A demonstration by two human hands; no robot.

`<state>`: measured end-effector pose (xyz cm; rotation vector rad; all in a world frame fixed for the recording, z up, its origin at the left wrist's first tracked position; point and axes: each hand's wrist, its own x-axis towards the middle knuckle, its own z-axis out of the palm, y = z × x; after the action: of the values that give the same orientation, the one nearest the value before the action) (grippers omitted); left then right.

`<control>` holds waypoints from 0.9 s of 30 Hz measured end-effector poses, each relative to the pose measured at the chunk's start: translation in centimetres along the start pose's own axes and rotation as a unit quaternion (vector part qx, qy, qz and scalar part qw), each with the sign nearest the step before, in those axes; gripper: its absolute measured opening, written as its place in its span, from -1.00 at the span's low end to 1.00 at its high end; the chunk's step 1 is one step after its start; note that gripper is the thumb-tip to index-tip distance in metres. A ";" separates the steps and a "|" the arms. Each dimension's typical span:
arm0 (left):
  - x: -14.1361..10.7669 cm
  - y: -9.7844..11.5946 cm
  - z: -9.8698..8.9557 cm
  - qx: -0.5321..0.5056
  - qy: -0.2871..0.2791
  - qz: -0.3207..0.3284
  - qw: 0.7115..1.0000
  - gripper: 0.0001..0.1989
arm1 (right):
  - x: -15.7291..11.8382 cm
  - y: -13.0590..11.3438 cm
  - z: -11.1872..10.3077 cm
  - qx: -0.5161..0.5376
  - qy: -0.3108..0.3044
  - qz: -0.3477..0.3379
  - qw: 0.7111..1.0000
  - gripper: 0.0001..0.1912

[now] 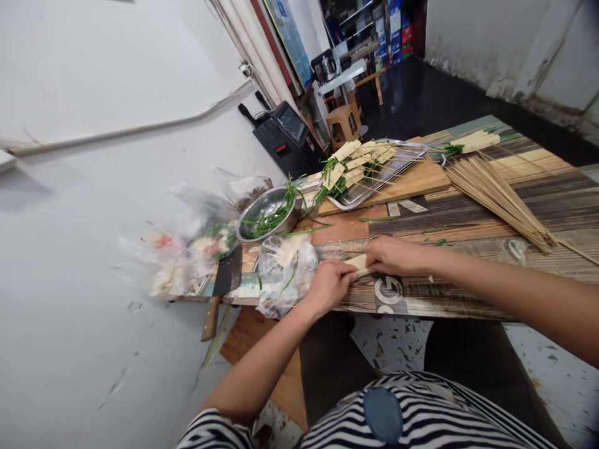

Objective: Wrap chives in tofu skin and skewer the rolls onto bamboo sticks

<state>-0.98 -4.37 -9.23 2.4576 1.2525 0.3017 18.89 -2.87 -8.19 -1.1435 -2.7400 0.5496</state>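
Note:
Both hands are low over the front of the table, pinching a pale tofu sheet [359, 264] between them. My left hand [331, 279] is closed on its left end, and my right hand [390, 254] closes over its right end. Whether anything lies inside the sheet is hidden. Beside my left hand sits a clear plastic bag [304, 265] with more pale sheets and a few green strands. Behind it, a steel bowl [242, 232] holds green chives [276, 218]. Skewered tofu rolls with chives [358, 163] are piled on a metal tray [358, 198].
Bamboo skewers [500, 199] lie fanned out on the right. More skewered rolls [476, 142] rest at the far end. The tray stands on a wooden board [416, 178]. A knife [212, 318] juts over the front edge at left, near bagged food [187, 259] by the wall.

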 end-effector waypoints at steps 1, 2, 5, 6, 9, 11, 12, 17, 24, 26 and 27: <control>-0.1 0.1 0.0 -0.009 0.008 -0.024 1.000 -0.87 | 0.4 0.2 -0.4 0.020 -0.019 0.004 1.000 -0.78; -0.2 0.1 0.1 -0.017 0.018 -0.047 0.999 -0.88 | 0.7 0.4 -0.8 0.038 -0.040 0.007 0.998 -0.79; -0.4 0.2 0.2 -0.031 0.047 -0.088 0.995 -0.87 | 1.6 1.0 -1.7 0.070 -0.087 0.018 0.994 -0.79; -0.4 0.1 0.2 -0.030 0.049 -0.082 0.995 -0.86 | 1.8 1.1 -1.8 0.074 -0.095 0.023 0.992 -0.78; 0.0 -0.3 0.0 -0.009 0.022 -0.021 1.000 -0.85 | 1.8 1.0 -1.8 0.077 -0.103 0.049 0.991 -0.77; 0.4 -0.5 -0.3 0.012 -0.001 0.018 1.000 -0.84 | 1.4 0.7 -1.6 0.074 -0.087 0.064 0.991 -0.78; 0.7 -0.6 -0.4 0.019 -0.006 0.024 1.000 -0.84 | 1.1 0.5 -1.5 0.072 -0.073 0.066 0.993 -0.78; 1.0 -0.9 -0.5 -0.027 -0.010 -0.016 0.999 -0.86 | -0.4 0.0 -1.0 0.074 -0.011 0.034 0.997 -0.77; -0.8 -1.9 2.2 -0.051 0.168 0.011 0.984 -0.91 | -0.8 0.7 0.2 0.092 0.024 0.011 0.995 -0.76; -1.1 -1.9 2.6 0.010 0.203 0.069 0.977 -0.88 | -0.7 0.9 0.3 0.094 0.035 -0.003 0.995 -0.77; -1.2 -1.9 2.8 0.043 0.213 0.093 0.972 -0.86 | -0.6 1.0 0.3 0.086 0.043 -0.011 0.995 -0.77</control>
<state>-2.10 -4.97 -12.54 2.6819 1.2096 0.8813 19.90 -2.76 -8.80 -1.0682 -2.5713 0.7008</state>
